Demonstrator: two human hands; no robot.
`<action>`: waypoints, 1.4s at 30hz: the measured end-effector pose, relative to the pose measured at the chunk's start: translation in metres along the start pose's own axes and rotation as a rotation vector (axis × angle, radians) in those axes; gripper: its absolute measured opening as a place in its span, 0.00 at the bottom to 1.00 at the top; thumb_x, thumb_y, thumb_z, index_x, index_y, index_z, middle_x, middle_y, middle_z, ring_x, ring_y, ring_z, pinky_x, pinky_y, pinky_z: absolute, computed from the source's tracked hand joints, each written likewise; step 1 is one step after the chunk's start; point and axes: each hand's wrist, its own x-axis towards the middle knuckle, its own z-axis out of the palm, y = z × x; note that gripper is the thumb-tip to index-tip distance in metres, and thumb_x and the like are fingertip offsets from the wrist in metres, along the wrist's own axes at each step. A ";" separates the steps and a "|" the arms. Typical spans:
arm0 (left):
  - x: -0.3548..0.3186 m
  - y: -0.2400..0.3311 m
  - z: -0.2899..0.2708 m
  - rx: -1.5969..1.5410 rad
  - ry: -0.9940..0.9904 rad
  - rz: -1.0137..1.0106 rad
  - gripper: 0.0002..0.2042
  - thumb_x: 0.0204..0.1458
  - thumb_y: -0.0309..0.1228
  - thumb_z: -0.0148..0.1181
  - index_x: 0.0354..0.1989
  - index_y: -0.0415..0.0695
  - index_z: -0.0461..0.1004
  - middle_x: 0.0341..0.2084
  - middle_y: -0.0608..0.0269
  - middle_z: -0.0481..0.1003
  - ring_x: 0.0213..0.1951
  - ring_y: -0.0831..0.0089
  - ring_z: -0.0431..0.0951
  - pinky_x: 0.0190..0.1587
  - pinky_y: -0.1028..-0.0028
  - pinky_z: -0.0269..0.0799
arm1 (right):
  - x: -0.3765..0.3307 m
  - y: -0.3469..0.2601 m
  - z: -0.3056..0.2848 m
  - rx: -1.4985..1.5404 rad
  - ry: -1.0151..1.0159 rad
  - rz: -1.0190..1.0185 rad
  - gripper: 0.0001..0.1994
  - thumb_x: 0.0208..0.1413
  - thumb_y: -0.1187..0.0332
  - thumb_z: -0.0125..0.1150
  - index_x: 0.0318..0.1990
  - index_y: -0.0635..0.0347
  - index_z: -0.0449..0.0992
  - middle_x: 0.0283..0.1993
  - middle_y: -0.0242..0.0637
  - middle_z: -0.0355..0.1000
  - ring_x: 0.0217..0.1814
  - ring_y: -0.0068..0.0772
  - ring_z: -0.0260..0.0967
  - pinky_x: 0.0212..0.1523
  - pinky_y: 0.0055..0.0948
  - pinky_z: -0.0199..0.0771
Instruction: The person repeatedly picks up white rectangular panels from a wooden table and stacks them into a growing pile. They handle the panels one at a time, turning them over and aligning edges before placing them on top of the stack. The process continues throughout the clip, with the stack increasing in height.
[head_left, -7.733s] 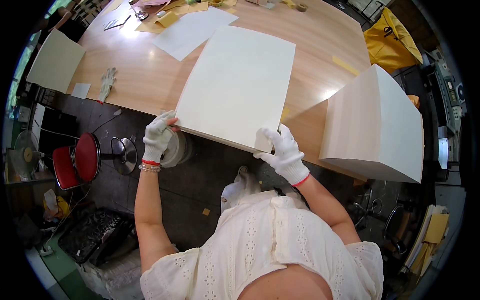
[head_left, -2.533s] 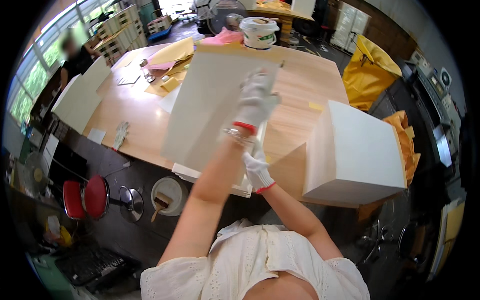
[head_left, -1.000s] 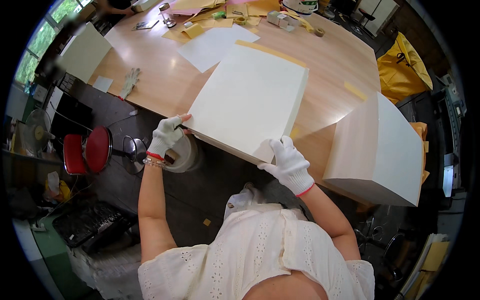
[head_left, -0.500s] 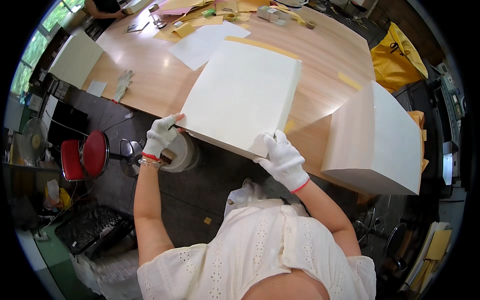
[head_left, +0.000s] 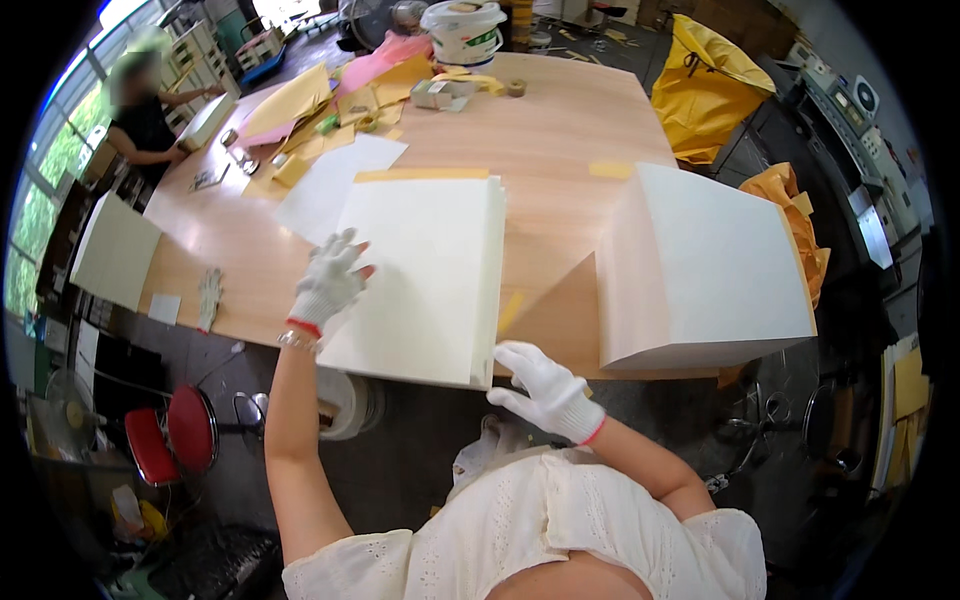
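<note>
A squared stack of large white sheets (head_left: 425,285) lies at the table's front edge, a yellow strip along its far end. My left hand (head_left: 333,278), in a white knit glove with red cuff and some bare fingertips, is over the stack's left side, fingers spread. Whether it touches the paper I cannot tell. My right hand (head_left: 550,392), gloved the same way, is at the near right corner, thumb and fingers apart. Its fingertips are close to the stack's edge, and nothing shows between them.
A taller paper stack (head_left: 725,270) stands on the wooden table (head_left: 560,130) to the right. Loose yellow sheets (head_left: 290,105), a white bucket (head_left: 465,40) and a spare glove (head_left: 210,298) lie farther off. A person (head_left: 150,120) works at far left. Red stools (head_left: 192,430) stand below left.
My left hand has left the stack's near left corner and moved forward over its side, fingers spreading. My right hand has come off the near right corner. The view has tipped up.
</note>
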 end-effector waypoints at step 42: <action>0.015 0.648 -0.016 -0.240 -0.022 1.134 0.15 0.43 0.17 0.65 0.42 0.38 0.74 0.47 0.54 0.76 0.48 0.59 0.78 0.48 0.68 0.73 | -0.272 0.162 -0.172 0.055 0.266 0.228 0.26 0.59 0.53 0.55 0.61 0.57 0.65 0.48 0.48 0.72 0.46 0.46 0.73 0.46 0.39 0.74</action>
